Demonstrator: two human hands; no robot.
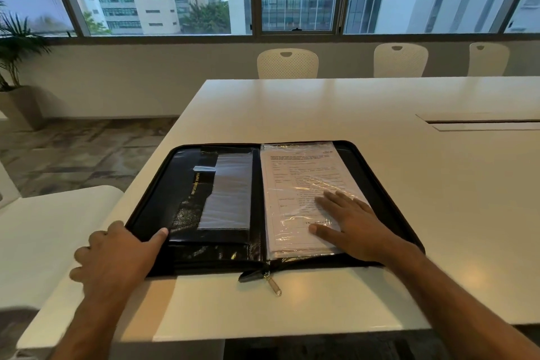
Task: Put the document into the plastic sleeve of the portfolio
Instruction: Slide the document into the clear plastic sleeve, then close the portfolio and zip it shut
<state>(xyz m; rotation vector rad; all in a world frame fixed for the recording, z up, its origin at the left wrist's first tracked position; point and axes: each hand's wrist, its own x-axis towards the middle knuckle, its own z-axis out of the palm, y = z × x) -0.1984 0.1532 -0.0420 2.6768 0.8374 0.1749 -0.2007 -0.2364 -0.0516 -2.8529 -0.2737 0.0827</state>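
A black zip portfolio [181,184] lies open on the white table [380,184]. On its right half a printed document [295,172] sits inside a clear plastic sleeve [292,240], which shines over the page. My right hand [350,225] rests flat on the sleeve's lower right part, fingers spread. My left hand [117,254] lies on the portfolio's lower left corner, thumb pressed on the inner flap, fingers around the edge. The left half holds dark pockets and a small clear pocket [228,196].
The zip pull [273,283] hangs over the table in front of the portfolio. A cable slot [482,123] cuts the table at right. Three white chairs [287,63] stand along the far side. Another white surface [43,242] sits to the left, and a potted plant [14,67] stands at far left.
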